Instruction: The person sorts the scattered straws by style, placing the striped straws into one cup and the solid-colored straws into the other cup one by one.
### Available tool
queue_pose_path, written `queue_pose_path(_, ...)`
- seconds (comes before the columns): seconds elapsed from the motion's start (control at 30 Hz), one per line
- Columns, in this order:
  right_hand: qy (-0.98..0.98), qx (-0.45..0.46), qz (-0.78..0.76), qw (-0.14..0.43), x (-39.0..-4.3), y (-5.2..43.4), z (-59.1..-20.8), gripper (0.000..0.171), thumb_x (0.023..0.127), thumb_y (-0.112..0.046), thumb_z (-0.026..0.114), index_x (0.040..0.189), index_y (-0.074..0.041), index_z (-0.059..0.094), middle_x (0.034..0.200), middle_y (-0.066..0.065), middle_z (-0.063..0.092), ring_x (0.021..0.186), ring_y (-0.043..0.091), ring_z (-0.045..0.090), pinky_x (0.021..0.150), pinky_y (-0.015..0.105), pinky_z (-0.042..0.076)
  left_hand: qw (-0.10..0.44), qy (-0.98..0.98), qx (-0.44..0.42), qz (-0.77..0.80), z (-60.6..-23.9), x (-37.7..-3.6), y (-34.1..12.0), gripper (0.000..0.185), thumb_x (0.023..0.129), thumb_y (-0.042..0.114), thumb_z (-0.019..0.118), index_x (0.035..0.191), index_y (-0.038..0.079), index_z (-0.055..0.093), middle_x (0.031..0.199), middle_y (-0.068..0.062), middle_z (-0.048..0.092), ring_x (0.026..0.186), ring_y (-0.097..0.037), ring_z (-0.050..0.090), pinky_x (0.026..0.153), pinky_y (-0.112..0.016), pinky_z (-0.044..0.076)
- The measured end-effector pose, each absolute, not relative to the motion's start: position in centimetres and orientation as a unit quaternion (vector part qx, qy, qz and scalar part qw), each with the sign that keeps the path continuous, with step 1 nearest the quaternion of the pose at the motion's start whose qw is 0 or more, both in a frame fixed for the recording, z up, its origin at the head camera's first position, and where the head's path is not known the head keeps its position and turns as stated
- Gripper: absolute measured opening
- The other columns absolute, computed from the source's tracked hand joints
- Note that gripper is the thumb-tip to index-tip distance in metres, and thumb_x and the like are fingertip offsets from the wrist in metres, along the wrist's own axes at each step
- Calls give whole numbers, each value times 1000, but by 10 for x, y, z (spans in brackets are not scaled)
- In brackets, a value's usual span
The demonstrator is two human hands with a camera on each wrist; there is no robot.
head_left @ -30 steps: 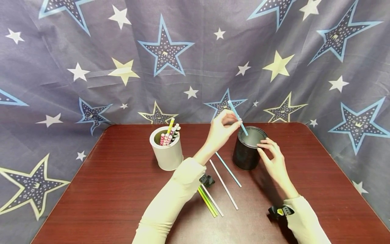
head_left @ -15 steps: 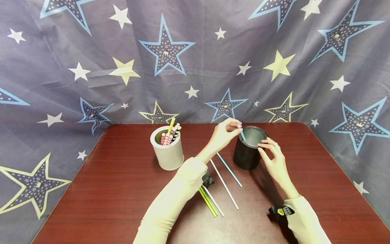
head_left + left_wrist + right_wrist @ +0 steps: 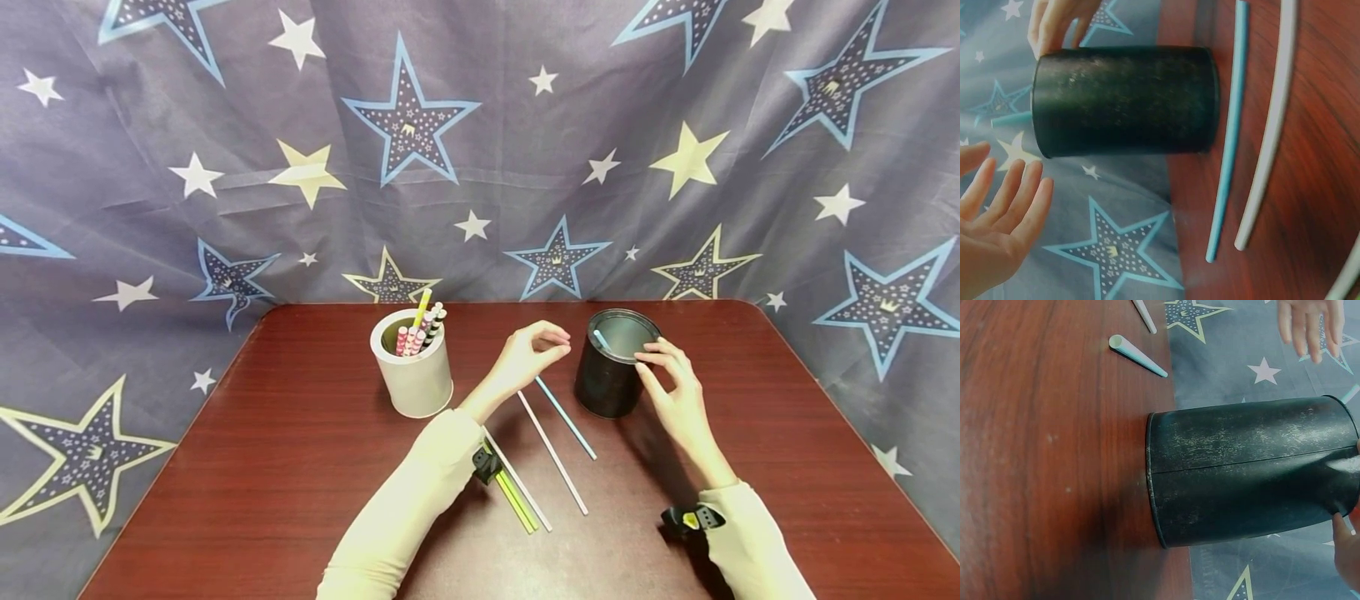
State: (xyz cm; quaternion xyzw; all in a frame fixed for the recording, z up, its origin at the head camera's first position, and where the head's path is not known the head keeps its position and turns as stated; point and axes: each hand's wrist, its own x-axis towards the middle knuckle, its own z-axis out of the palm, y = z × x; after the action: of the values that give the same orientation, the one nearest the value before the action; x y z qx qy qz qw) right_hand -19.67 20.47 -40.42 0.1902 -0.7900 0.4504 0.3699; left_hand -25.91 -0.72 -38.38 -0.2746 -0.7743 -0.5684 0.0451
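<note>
A black can (image 3: pixel 609 367) is seen upright near the far edge of the worktop (image 3: pixel 262 467), with a blue straw (image 3: pixel 602 339) leaning inside it. The can's rim is touched by the right hand (image 3: pixel 671 392), whose fingers are loosely spread. The left hand (image 3: pixel 525 357) is held just beside the can, fingers relaxed and apart, nothing gripped. More straws (image 3: pixel 555 450) are laid nearer the front edge; a white cup (image 3: pixel 412 379) of straws is set to the left.
</note>
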Motion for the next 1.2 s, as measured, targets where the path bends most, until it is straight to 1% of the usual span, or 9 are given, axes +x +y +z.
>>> queue_pose_path(0.23, -786, 192, 454, 373, -197, 204, -404, 20, 72, 18, 59, 90, 11, 61, 100, 28, 54, 108, 47, 40, 100, 23, 28, 7, -792, -294, -535, -390, -257, -22, 16, 80, 9, 63, 95, 2, 62, 90, -10, 66, 72, -8, 60, 64, -17, 47)
queue_pose_path(0.3, -787, 190, 455, 371, -197, 204, -404, 20, 72, 17, 59, 91, 11, 61, 101, 27, 54, 109, 46, 40, 101, 24, 28, -4, -799, -300, -521, -390, -255, -26, 16, 81, 10, 63, 95, 2, 62, 90, -9, 66, 72, -9, 59, 64, -18, 46)
queue_pose_path(0.47, -789, 187, 454, 369, -198, 204, -403, 19, 73, 16, 59, 91, 11, 61, 101, 27, 54, 110, 44, 40, 101, 26, 28, -33, -802, -314, -507, -377, -239, -37, 16, 81, 6, 61, 95, -2, 61, 91, -14, 64, 77, -21, 61, 66, -23, 46)
queue_pose_path(0.57, -786, 190, 455, 373, -197, 203, -403, 19, 73, 17, 59, 91, 11, 61, 101, 28, 54, 109, 45, 40, 101, 25, 28, -48, -803, -323, -498, -367, -229, -42, 15, 81, 3, 60, 94, -4, 60, 91, -17, 63, 79, -27, 61, 69, -26, 46)
queue_pose_path(0.63, -784, 193, 456, 375, -197, 203, -402, 19, 72, 18, 59, 90, 11, 61, 100, 28, 54, 109, 46, 40, 100, 24, 28, -54, -805, -332, -488, -366, -226, -46, 14, 81, 2, 60, 93, -4, 60, 90, -18, 63, 79, -25, 61, 70, -25, 47)
queue_pose_path(0.8, -786, 190, 456, 373, -198, 203, -402, 19, 73, 17, 59, 90, 11, 61, 101, 27, 54, 110, 46, 40, 101, 24, 28, -68, -805, -346, -477, -387, -233, -53, 15, 81, 4, 61, 94, -2, 60, 90, -15, 63, 83, -20, 60, 76, -24, 48)
queue_pose_path(0.87, -788, 186, 455, 370, -198, 203, -402, 18, 74, 16, 59, 91, 11, 61, 101, 27, 54, 110, 45, 40, 101, 24, 28, -75, -803, -349, -476, -396, -237, -56, 16, 80, 6, 62, 94, -1, 61, 89, -12, 64, 83, -19, 60, 76, -23, 49)
queue_pose_path(1.0, -788, 186, 456, 370, -197, 203, -402, 18, 73, 16, 59, 91, 11, 61, 101, 27, 54, 110, 45, 40, 101, 24, 28, -92, -806, -365, -458, -403, -235, -64, 14, 79, 7, 63, 92, 3, 61, 87, -8, 65, 80, -14, 61, 73, -21, 49)
queue_pose_path(1.2, -785, 191, 458, 371, -197, 203, -402, 19, 73, 17, 59, 91, 11, 61, 101, 28, 54, 110, 46, 40, 101, 24, 28, -116, -821, -379, -412, -409, -226, -76, 18, 80, 12, 63, 94, 2, 60, 87, -7, 64, 79, -12, 61, 71, -19, 49)
